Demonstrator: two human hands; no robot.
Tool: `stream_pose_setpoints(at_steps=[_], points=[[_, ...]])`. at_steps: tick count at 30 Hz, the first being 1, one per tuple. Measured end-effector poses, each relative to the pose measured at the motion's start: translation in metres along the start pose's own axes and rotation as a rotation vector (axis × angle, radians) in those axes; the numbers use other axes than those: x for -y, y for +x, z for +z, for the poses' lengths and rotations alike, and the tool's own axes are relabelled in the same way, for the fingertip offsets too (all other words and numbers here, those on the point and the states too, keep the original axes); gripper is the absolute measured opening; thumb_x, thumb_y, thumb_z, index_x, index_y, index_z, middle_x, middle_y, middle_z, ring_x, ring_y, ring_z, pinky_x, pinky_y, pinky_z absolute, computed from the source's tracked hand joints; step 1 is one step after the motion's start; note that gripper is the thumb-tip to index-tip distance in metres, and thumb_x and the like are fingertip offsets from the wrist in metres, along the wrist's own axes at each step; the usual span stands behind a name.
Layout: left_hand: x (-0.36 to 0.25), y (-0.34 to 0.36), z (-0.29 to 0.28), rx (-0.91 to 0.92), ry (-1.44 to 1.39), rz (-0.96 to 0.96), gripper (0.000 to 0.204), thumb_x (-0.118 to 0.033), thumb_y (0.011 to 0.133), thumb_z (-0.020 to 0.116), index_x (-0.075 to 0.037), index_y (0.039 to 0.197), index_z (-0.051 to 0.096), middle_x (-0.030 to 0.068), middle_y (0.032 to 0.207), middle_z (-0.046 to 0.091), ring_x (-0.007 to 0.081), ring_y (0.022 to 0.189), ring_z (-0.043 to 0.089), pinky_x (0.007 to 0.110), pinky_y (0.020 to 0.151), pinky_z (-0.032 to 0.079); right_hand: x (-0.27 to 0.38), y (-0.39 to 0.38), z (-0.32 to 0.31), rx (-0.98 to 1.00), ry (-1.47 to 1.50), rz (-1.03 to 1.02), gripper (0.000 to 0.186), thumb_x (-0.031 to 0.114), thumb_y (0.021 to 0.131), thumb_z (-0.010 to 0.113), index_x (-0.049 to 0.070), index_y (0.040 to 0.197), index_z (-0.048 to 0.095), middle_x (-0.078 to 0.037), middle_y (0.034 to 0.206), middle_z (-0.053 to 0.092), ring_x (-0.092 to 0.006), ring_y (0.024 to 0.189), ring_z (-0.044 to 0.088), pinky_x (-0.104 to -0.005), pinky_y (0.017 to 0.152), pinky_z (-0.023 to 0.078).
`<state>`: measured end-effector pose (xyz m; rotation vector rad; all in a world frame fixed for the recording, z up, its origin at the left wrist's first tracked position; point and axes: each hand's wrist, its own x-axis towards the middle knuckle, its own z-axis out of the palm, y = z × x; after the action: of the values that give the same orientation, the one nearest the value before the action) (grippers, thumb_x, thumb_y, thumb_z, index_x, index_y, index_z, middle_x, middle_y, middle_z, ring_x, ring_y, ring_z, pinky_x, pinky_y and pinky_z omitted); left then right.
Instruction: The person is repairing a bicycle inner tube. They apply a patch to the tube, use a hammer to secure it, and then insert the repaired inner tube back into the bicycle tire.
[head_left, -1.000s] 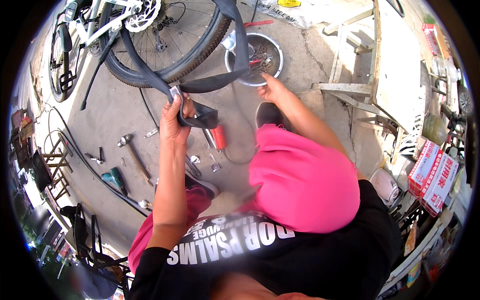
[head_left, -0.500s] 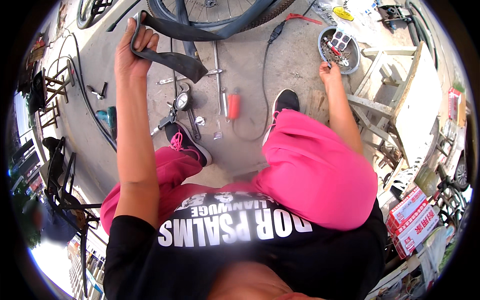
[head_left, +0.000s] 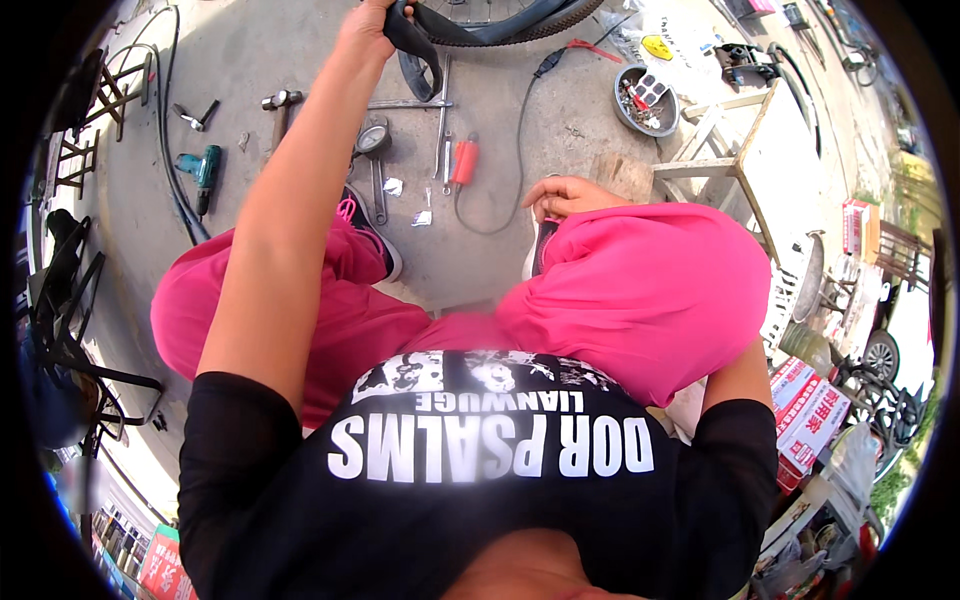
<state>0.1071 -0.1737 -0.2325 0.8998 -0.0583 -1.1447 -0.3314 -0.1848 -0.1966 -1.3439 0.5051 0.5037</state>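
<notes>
At the top edge, my left hand [head_left: 374,24] is closed around a black rubber inner tube [head_left: 411,40], part of which hangs below the fingers as a loop. The tube lies against a bicycle wheel [head_left: 545,32], which is cut off by the frame's upper edge. My right hand [head_left: 568,195] rests low beside my right knee, above the shoe, its fingers curled inward. Whatever is between those fingertips, if anything, is too small to make out.
A grey bowl [head_left: 622,108] of small parts stands right, near a wooden stool [head_left: 745,150]. On the ground lie a red-handled tool [head_left: 464,162], a round gauge [head_left: 373,138], a hammer [head_left: 281,102], a green power drill [head_left: 203,172] and a wrench [head_left: 379,190]. A cable [head_left: 527,135] runs across.
My left hand has moved right and farther out with the inner tube, toward the wheel. My right hand has left the bowl's rim and come back beside my right knee. The view has shifted.
</notes>
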Motion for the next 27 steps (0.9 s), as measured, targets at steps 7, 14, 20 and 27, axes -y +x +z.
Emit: stream_pose_setpoints(at_steps=[7, 14, 20, 27], points=[[-0.023, -0.074, 0.071, 0.078, 0.051, 0.146, 0.030, -0.030, 0.093, 0.063, -0.001, 0.086, 0.061, -0.0001, 0.056, 0.045, 0.0104, 0.048, 0.036, 0.026, 0.047, 0.027, -0.015, 0.081, 0.011, -0.135, -0.242, 0.028, 0.024, 0.007, 0.091, 0.051, 0.004, 0.114, 0.058, -0.007, 0.091, 0.062, -0.0179, 0.082, 0.060, -0.0309, 0.071, 0.047], [0.001, -0.072, 0.059, 0.102, -0.145, -0.064, 0.034, -0.034, 0.096, 0.057, -0.003, 0.082, 0.060, -0.0039, 0.051, 0.032, 0.0075, 0.045, 0.025, 0.025, 0.045, 0.023, -0.038, 0.167, -0.022, -0.403, -0.349, 0.099, 0.026, 0.009, 0.090, 0.053, 0.007, 0.115, 0.058, -0.010, 0.093, 0.063, -0.0213, 0.085, 0.062, -0.0351, 0.073, 0.048], [0.025, -0.044, 0.056, 0.026, -0.068, -0.108, 0.031, -0.032, 0.096, 0.058, -0.002, 0.087, 0.060, -0.0020, 0.056, 0.036, 0.0084, 0.049, 0.029, 0.025, 0.047, 0.025, -0.037, 0.160, -0.016, -0.548, -0.230, -0.007, 0.028, 0.011, 0.090, 0.054, 0.011, 0.117, 0.058, -0.012, 0.095, 0.063, -0.0243, 0.088, 0.063, -0.0387, 0.075, 0.048], [0.018, -0.020, 0.070, 0.080, 0.015, -0.123, 0.034, -0.033, 0.097, 0.055, 0.000, 0.089, 0.059, -0.0008, 0.056, 0.037, 0.0091, 0.049, 0.030, 0.025, 0.047, 0.026, -0.049, 0.042, -0.191, -1.360, -0.276, -0.366, 0.049, 0.010, 0.091, 0.051, 0.014, 0.138, 0.041, -0.016, 0.143, 0.043, -0.0316, 0.132, 0.042, -0.0381, 0.104, 0.038]])
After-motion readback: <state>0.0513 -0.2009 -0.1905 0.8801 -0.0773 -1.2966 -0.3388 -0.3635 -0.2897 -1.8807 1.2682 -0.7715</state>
